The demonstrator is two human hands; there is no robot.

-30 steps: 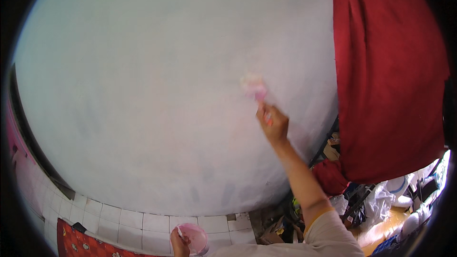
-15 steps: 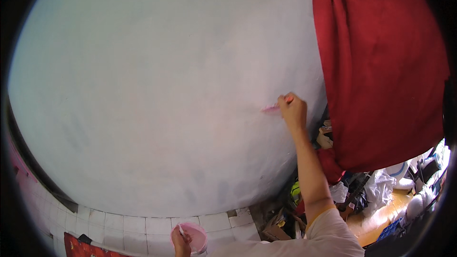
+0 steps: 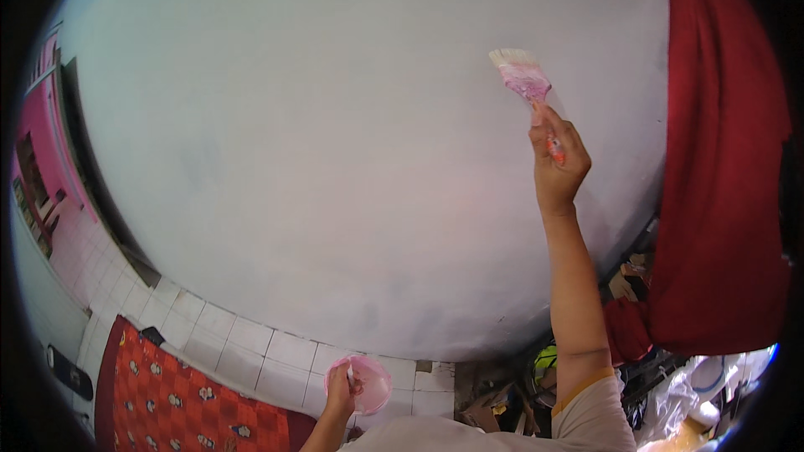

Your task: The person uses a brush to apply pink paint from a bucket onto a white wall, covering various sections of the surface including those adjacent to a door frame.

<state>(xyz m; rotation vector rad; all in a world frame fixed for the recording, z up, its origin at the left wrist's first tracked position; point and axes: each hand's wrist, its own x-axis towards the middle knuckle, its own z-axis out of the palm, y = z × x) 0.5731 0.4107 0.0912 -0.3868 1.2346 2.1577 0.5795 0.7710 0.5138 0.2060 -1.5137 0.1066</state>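
Right hand (image 3: 563, 159) holds the flat paintbrush (image 3: 526, 77) at the pale wall (image 3: 352, 159); left hand (image 3: 339, 393) keeps the pink bucket (image 3: 384, 375) low.

I judge that the step in hand is brushing the wall: the right fingers are clamped on the brush handle, the bristles point up and to the left, but whether they touch the wall I cannot tell; the left fingers are closed on the bucket's rim, and a next stroke would probably call for pressing the bristles flat, with the bucket level. Wide wall surface extends to the left and above the brush, while on the right the hanging red cloth (image 3: 720, 159) makes a near edge, and below, the wall ends at white floor tiles (image 3: 285, 360) and piled clutter (image 3: 494, 406).
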